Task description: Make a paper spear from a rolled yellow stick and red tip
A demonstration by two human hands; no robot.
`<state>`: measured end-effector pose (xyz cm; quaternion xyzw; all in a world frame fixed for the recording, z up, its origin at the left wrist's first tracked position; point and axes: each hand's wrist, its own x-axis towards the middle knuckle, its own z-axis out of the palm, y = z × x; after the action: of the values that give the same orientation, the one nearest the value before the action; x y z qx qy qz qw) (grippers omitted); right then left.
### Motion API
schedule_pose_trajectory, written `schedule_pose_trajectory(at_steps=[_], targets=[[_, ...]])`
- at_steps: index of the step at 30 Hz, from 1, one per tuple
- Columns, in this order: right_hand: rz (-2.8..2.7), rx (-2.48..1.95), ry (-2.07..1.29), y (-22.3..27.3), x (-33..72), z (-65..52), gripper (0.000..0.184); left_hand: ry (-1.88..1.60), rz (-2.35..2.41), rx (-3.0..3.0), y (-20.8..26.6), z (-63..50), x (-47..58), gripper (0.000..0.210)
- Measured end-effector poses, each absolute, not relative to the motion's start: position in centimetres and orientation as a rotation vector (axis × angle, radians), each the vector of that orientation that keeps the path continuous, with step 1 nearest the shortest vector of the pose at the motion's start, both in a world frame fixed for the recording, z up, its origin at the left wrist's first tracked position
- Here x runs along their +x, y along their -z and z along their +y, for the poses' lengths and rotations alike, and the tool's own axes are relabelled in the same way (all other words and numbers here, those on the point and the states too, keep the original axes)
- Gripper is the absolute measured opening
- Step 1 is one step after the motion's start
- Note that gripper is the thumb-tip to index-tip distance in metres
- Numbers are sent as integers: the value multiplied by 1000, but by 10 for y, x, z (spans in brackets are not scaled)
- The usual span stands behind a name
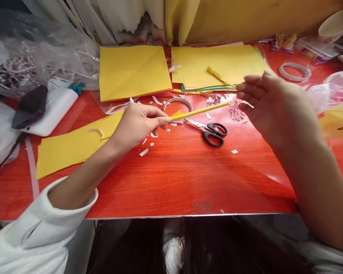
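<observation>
My left hand (143, 123) pinches one end of a thin yellow rolled-paper stick (201, 111) between thumb and fingers. The stick points right and slightly up, above the red table. My right hand (268, 101) is raised off the stick's far end, its fingers loosely spread with nothing seen in them. Below the stick lie scissors (213, 134) with black handles, partly over a roll of tape (189, 102). White paper scraps (144, 152) are scattered around them. Cut yellow paper strips (65, 148) lie under and left of my left forearm.
Two stacks of yellow sheets, a left stack (134, 72) and a right stack (197, 64), sit at the back. A yellow rolled piece (215, 74) rests on the right one. Another tape ring (294, 71) and a plastic bag (328, 89) lie right; a white device (55, 110) lies left.
</observation>
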<state>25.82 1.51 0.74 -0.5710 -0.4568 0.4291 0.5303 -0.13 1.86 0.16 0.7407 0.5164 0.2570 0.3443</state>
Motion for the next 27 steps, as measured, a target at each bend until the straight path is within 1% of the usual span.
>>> schedule_pose_trajectory(at_steps=[3, 6, 8, 11, 12, 15, 20, 25, 27], targets=[[-944, -1398, -1163, -5, 261, 20, 37, -656, 1325, 1876, -4, 20, -2, 21], [-1018, -1401, -1203, -4, 257, 19, 38, -676, 1307, 1857, -5, 20, -2, 20], [-1199, -1368, -1085, -6, 250, 12, 33, -685, 1297, 1862, -5, 19, -2, 19], [-1594, -1345, -666, -12, 238, -1, 23, -651, 1297, 1899, -6, 16, -1, 19], [-1750, -1364, -614, -14, 235, -5, 20, -628, 1300, 1917, -6, 14, 0, 19], [-2097, -1400, -615, -14, 230, -12, 17, -597, 1322, 1991, -6, 7, 5, 20], [-2396, -1477, -646, -5, 230, -11, 22, -600, 1316, 2143, -3, -1, 11, 14], [-2488, -1420, -457, -1, 223, -15, 24, -577, 1283, 2192, 0, -1, 12, 14], [-2449, -1379, -465, 0, 219, -18, 23, -564, 1253, 2197, 1, -1, 12, 13]])
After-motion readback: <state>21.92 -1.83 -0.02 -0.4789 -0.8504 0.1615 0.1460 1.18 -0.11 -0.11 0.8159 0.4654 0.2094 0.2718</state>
